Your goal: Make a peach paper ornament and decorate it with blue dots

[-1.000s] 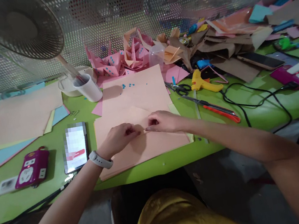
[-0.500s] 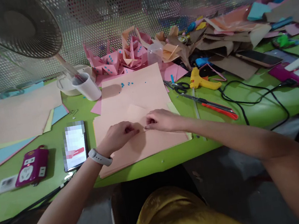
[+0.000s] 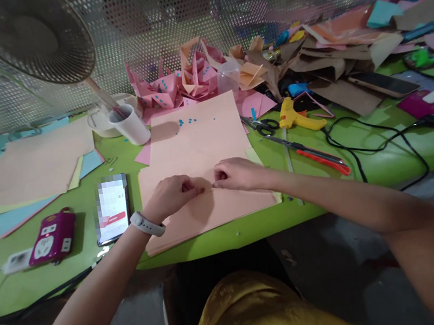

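Both hands rest low over a stack of peach paper (image 3: 213, 215) at the table's front edge. My left hand (image 3: 176, 193), with a pale watch band on its wrist, has thumb and fingers pinched together at a piece of the same peach paper. Just to its right, my right hand (image 3: 237, 173) is closed the same way, its fingertips a small gap from the left ones. The outline of the pinched piece blends into the sheets below. Beyond the hands lies another peach sheet (image 3: 212, 111) with tiny blue paper bits (image 3: 188, 121) on it.
To the right lie scissors (image 3: 266, 124), a yellow glue gun (image 3: 296, 117) with its cord, and a red-orange cutter knife (image 3: 319, 160). A phone (image 3: 113, 212) and a purple power strip (image 3: 54, 238) are at left. Behind stand a white cup (image 3: 131, 125), folded pink papers (image 3: 160, 89) and a fan (image 3: 33, 40).
The view has shifted slightly, so everything sits a little further right. A peach paper flap standing behind the fingers earlier no longer shows. Both hands keep nearly the same pinch.
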